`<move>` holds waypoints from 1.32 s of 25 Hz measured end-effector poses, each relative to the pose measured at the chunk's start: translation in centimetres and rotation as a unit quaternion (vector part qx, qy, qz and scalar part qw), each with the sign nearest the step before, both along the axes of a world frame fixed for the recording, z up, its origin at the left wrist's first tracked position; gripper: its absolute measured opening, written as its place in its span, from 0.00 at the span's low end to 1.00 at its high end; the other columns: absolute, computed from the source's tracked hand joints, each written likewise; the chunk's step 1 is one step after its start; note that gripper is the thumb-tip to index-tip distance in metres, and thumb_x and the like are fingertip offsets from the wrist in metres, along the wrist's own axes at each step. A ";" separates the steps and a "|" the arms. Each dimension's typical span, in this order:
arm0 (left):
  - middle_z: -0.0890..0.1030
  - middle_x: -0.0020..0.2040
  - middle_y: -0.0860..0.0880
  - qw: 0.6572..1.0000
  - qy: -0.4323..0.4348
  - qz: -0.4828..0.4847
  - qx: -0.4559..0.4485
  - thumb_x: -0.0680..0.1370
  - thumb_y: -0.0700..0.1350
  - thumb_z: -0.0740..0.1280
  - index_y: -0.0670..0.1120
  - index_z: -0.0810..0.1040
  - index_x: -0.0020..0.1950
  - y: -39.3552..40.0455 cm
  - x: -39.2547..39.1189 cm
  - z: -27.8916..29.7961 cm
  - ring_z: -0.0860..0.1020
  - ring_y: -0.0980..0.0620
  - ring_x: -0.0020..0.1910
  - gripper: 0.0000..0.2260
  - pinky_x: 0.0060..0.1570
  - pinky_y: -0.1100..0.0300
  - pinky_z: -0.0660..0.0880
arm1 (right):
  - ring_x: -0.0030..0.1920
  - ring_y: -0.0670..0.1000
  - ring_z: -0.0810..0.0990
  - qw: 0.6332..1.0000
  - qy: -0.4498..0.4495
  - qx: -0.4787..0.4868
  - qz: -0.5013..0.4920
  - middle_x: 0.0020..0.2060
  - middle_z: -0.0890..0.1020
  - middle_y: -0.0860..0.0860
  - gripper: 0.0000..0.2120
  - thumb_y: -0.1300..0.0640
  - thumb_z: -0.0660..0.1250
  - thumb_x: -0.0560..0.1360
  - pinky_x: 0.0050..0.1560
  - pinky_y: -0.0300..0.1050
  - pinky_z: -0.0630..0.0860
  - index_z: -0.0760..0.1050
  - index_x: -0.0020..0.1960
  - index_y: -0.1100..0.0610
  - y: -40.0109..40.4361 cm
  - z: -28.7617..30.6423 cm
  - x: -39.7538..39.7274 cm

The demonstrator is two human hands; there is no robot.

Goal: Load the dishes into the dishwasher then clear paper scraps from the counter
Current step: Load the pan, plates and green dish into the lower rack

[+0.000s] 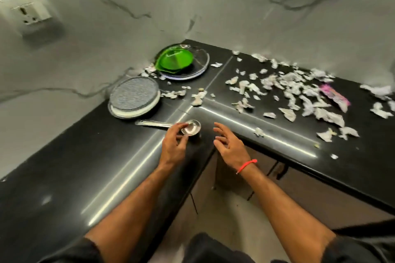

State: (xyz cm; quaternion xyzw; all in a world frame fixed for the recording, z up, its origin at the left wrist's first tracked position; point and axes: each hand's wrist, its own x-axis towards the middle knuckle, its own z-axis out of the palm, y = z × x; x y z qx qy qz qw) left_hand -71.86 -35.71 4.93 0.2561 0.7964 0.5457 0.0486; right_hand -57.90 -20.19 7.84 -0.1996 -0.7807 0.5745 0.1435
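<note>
Many torn white paper scraps (pixel 299 89) across glossy black corner bench (pixel 85 166), under grey marbled wall (pixel 106 28). Left grip (pixel 173 147) pinching small round steel bowl (pixel 190 127); right grip (pixel 229 145) spread, holding nothing.

The left hand (pixel 174 145) covers the near rim of the small steel bowl (pixel 191 127), so its grip there is unclear. Motion blur smears the green bowl (pixel 174 61) and paper scraps (pixel 299 89). The table (pixel 64 177) runs past the left and right edges.

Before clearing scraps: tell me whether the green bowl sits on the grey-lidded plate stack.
No, the green bowl rests on the clear glass plate in the corner.
</note>
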 end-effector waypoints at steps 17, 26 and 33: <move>0.77 0.59 0.46 0.854 0.218 0.111 -0.460 0.80 0.51 0.65 0.52 0.78 0.62 -5.2 -22.6 -2.2 0.75 0.41 0.58 0.11 0.60 0.40 0.68 | 0.60 0.44 0.79 0.998 -0.040 0.037 0.014 0.60 0.79 0.44 0.25 0.63 0.64 0.76 0.66 0.51 0.73 0.69 0.70 0.46 -1.9 -1.3 -12.1; 0.75 0.54 0.43 0.817 0.392 0.085 -0.414 0.85 0.53 0.53 0.44 0.72 0.58 -5.4 -24.9 4.9 0.74 0.42 0.50 0.15 0.50 0.42 0.71 | 0.59 0.43 0.79 0.999 -0.019 0.020 -0.020 0.57 0.80 0.43 0.22 0.63 0.64 0.79 0.64 0.44 0.76 0.70 0.70 0.46 -1.4 -1.3 -10.5; 0.74 0.54 0.41 0.907 0.403 0.063 -0.106 0.85 0.44 0.57 0.42 0.75 0.57 0.2 -17.3 12.5 0.71 0.44 0.52 0.09 0.53 0.51 0.67 | 0.63 0.43 0.76 0.994 0.058 -0.051 -0.076 0.67 0.73 0.46 0.33 0.61 0.70 0.76 0.60 0.39 0.75 0.60 0.76 0.46 -1.4 0.4 -9.2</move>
